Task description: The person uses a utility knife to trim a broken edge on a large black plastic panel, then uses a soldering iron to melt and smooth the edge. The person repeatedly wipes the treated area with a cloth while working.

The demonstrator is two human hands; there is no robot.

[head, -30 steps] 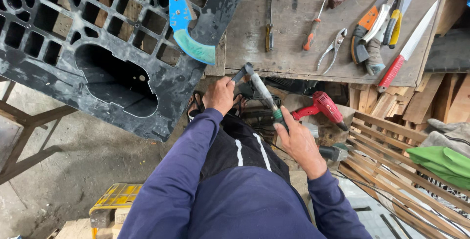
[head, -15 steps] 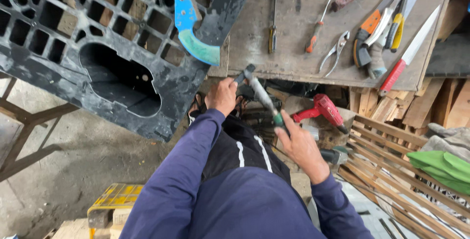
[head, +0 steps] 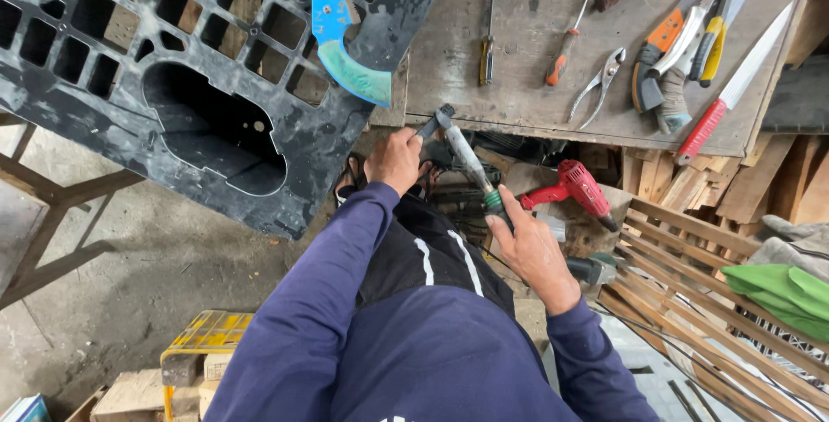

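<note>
My right hand (head: 528,249) grips the green-ended body of a grey power tool (head: 466,156) that slants up toward the workbench edge. My left hand (head: 395,159) is closed around the tool's dark head end just below the bench edge. Both arms are in dark blue sleeves. What sits under the left palm is hidden.
A black plastic pallet (head: 155,85) lies at the left with a blue and green handled saw (head: 341,33) on it. The wooden workbench (head: 535,85) holds screwdrivers, pliers (head: 596,85) and knives. A red drill (head: 574,189) and wooden slats (head: 691,284) lie at the right.
Both hands and the tool have stayed almost in place; the view has shifted slightly.
</note>
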